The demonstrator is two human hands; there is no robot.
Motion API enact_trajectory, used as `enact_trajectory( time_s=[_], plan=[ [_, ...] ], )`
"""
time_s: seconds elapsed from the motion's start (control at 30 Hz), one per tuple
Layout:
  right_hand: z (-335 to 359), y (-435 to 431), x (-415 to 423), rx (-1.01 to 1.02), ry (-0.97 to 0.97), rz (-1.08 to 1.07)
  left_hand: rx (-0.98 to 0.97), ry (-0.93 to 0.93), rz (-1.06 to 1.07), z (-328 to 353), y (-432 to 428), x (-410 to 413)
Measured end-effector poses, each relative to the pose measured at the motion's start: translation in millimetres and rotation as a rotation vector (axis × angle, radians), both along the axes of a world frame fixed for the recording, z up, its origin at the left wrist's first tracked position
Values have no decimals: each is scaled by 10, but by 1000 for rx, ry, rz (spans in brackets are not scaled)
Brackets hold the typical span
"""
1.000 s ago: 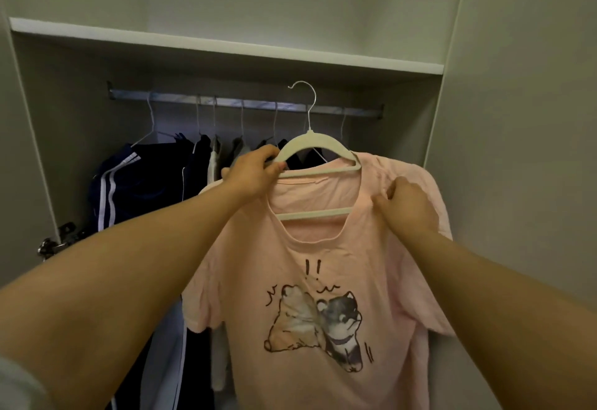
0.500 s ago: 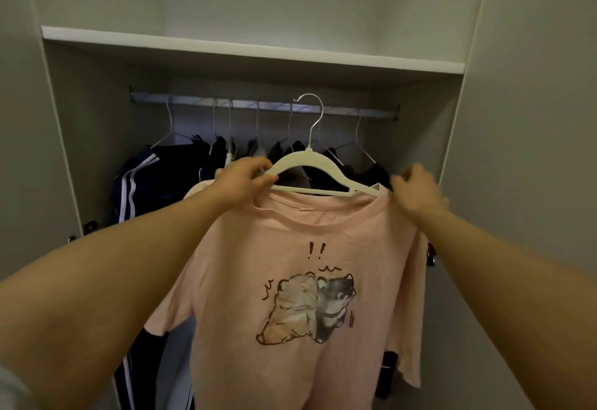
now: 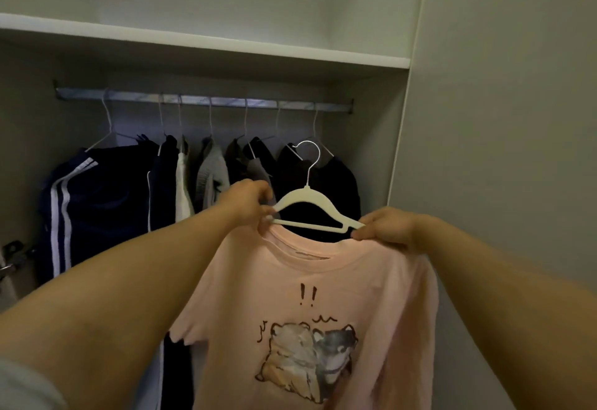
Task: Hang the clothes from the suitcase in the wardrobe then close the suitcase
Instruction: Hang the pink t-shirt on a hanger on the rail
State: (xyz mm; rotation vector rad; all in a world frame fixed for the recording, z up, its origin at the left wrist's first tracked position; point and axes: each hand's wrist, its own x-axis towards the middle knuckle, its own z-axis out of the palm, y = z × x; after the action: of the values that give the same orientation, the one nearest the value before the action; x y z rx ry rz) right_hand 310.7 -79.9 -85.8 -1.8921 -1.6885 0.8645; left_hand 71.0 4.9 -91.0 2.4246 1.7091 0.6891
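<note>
A pink T-shirt [image 3: 323, 296] with a cartoon dog print hangs on a white hanger [image 3: 307, 202], held in front of the open wardrobe. My left hand [image 3: 248, 199] grips the hanger's left end together with the shirt's shoulder. My right hand [image 3: 384, 228] pinches the hanger's right end and the shirt's other shoulder. The hanger's metal hook [image 3: 310, 154] is free in the air, well below the wardrobe rail [image 3: 200, 101]. The suitcase is out of view.
Several dark and grey garments [image 3: 106, 196] hang on wire hangers along the rail. A shelf [image 3: 206, 44] runs above it. The wardrobe's right side panel [image 3: 400, 138] stands close to my right hand. A door hinge [image 3: 13, 254] shows at the left edge.
The shirt's right shoulder has been pulled over the hanger's end, so the shirt now sits straight on it. The hanger has dropped lower against the rail and shifted right.
</note>
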Motion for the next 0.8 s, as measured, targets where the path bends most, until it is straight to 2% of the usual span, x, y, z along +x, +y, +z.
enact_trajectory(
  time_s=[0.1,0.23,0.43,0.6,0.8],
  plan=[
    [-8,-157,207,-23,-39,-124,-31,-1,-72,-33,-7,282],
    [-50,-373,529,-83,74,-310,-46,-6,-101,-105,-41,657],
    [-136,-750,821,-53,145,-507,-126,126,74,-143,-202,1086],
    [-125,-846,812,3,259,-492,-134,178,68,-151,-282,1313],
    [54,-767,794,142,171,-442,-16,258,79,-145,-394,1482]
  ],
)
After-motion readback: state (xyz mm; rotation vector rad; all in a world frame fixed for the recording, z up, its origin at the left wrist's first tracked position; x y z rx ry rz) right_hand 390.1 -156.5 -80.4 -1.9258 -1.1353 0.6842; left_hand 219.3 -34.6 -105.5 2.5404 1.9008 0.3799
